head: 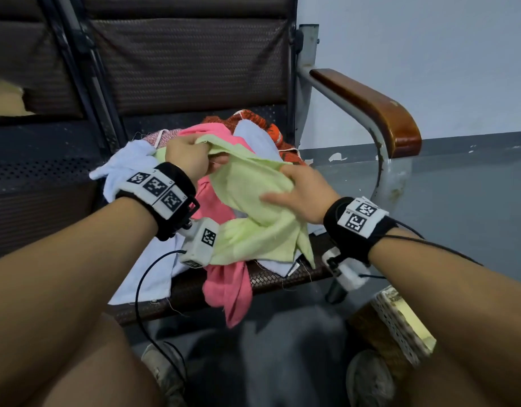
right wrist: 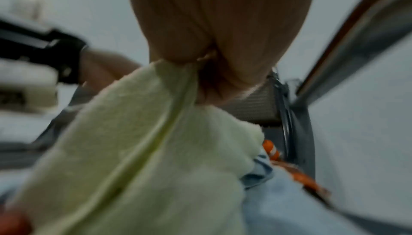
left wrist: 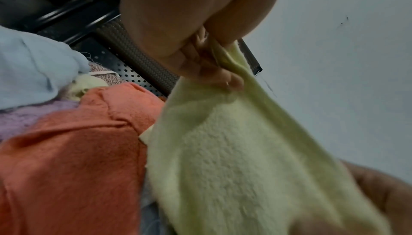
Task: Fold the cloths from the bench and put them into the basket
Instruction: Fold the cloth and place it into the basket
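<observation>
A pale green cloth (head: pixel 253 198) hangs between both hands above a heap of cloths on the bench seat (head: pixel 194 284). My left hand (head: pixel 191 157) pinches its upper edge, fingers curled round the fabric (left wrist: pixel 214 69). My right hand (head: pixel 294 189) grips the cloth's right side, thumb lying over it, fingers hidden in the fabric (right wrist: pixel 156 133). Under it lie a pink cloth (head: pixel 227 286), a white cloth (head: pixel 127 165), a light blue cloth (head: pixel 253 139) and an orange patterned cloth (head: pixel 262 121). The woven basket (head: pixel 400 324) stands on the floor at lower right.
The bench has a dark mesh backrest (head: pixel 188 63) and a brown wooden armrest (head: pixel 371 104) on a grey metal frame to the right. A grey wall and floor lie beyond it. My knees and shoes fill the bottom of the head view.
</observation>
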### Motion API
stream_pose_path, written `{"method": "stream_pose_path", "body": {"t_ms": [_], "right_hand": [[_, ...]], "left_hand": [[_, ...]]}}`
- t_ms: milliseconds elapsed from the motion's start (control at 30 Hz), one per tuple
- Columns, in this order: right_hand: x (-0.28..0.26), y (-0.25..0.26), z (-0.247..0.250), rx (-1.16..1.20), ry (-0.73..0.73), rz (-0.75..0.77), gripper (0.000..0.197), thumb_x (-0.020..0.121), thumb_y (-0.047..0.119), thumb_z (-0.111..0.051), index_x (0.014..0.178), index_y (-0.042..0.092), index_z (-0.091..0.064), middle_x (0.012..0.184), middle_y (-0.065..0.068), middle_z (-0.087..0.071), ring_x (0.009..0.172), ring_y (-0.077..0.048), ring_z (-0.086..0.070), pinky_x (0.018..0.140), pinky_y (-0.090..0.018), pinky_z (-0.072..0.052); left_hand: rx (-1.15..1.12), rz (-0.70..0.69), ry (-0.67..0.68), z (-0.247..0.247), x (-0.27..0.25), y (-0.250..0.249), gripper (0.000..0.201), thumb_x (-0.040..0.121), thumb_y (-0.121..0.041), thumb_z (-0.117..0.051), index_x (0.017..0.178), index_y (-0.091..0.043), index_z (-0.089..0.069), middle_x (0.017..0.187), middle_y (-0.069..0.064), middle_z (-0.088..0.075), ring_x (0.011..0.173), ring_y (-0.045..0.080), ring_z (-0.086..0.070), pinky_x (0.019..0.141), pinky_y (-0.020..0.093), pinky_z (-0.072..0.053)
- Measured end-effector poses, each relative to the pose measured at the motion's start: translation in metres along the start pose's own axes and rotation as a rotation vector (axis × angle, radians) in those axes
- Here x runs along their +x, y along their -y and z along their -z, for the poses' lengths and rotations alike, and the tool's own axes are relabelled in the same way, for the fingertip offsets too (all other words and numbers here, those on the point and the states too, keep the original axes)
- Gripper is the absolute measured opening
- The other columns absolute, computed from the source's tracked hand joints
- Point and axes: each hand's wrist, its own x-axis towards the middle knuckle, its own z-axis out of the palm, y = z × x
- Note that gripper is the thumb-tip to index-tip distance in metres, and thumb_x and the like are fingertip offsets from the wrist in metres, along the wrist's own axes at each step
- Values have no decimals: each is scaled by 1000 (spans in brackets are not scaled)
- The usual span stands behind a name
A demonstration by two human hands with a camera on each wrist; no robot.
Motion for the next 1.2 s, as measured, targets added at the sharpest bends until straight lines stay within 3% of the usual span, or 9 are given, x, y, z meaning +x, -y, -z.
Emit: {"method": "stream_pose_path", "body": {"t_ms": [100, 300, 400, 500, 633, 733, 900, 1000, 1200], "right_hand": [[-6, -13, -3, -394, 230, 32, 20, 89, 26, -69, 102, 14, -59, 81, 8, -51, 87, -23, -56, 66, -27, -31], [-24, -34, -8, -486, 406, -217, 51, 99, 43, -52, 58, 14, -42, 60, -2, -45, 61, -23, -46, 53, -31, -31], [-25, -33, 2, -401, 153, -237, 56, 98, 42, -54, 53, 13, -41, 53, -3, -41, 51, -17, -41, 47, -28, -26], [-21, -31, 22, -161, -168, -231, 40, 96, 30, -59, 61, 11, -59, 53, 2, -44, 52, -14, -41, 49, -28, -30], [-20, -25, 44, 214, -369, -211, 33, 96, 22, -57, 63, 21, -61, 53, 11, -48, 49, -3, -41, 52, -23, -35], [-24, -25, 49, 54, -199, -161, 39, 95, 41, -62, 69, 12, -68, 63, -5, -64, 59, -19, -56, 59, -36, -44], [-36, -39, 34, -413, 295, -181, 47, 84, 45, -74, 72, 2, -59, 66, -11, -53, 63, -26, -49, 65, -38, -43], [-39, -46, 30, -443, 260, -212, 49, 90, 40, -67, 59, 11, -44, 59, -6, -42, 61, -24, -42, 63, -37, -40], [-31, -53, 34, -340, 119, -262, 47, 95, 38, -61, 63, 8, -46, 59, -10, -42, 55, -22, -41, 54, -34, -32]], "left_hand": [[-104, 40, 19, 1, -3, 0, 30, 91, 6, -40, 86, -6, -67, 80, 10, -71, 61, 16, -71, 57, 26, -57], [-187, 44, -33, 7, 0, -2, 35, 94, 6, -37, 103, -13, -65, 84, 8, -68, 67, 16, -71, 58, 26, -58], [-96, 72, -4, 15, 5, 8, 23, 92, 9, -52, 95, -3, -71, 86, 16, -71, 68, 21, -72, 65, 29, -62], [-13, 109, -69, 22, 10, 14, 10, 90, 0, -65, 99, 0, -67, 84, 17, -71, 64, 25, -73, 64, 35, -62], [-87, 128, -75, 21, 10, 6, 22, 91, -2, -44, 106, 0, -59, 74, 16, -71, 61, 29, -73, 61, 41, -62], [-102, 89, -68, 20, 6, 1, 32, 92, -1, -34, 108, 4, -61, 82, 22, -71, 62, 28, -73, 46, 27, -54], [-148, 33, -84, 24, 5, 4, 35, 97, 2, -37, 112, -7, -67, 82, 14, -65, 59, 18, -66, 57, 27, -59], [-143, 20, -29, 25, 5, 7, 37, 96, 5, -38, 110, -8, -69, 83, 13, -67, 61, 15, -69, 59, 24, -58], [-157, 37, -44, 27, 7, 9, 38, 93, 8, -37, 104, -7, -70, 90, 16, -69, 69, 19, -70, 61, 23, -58]]}}
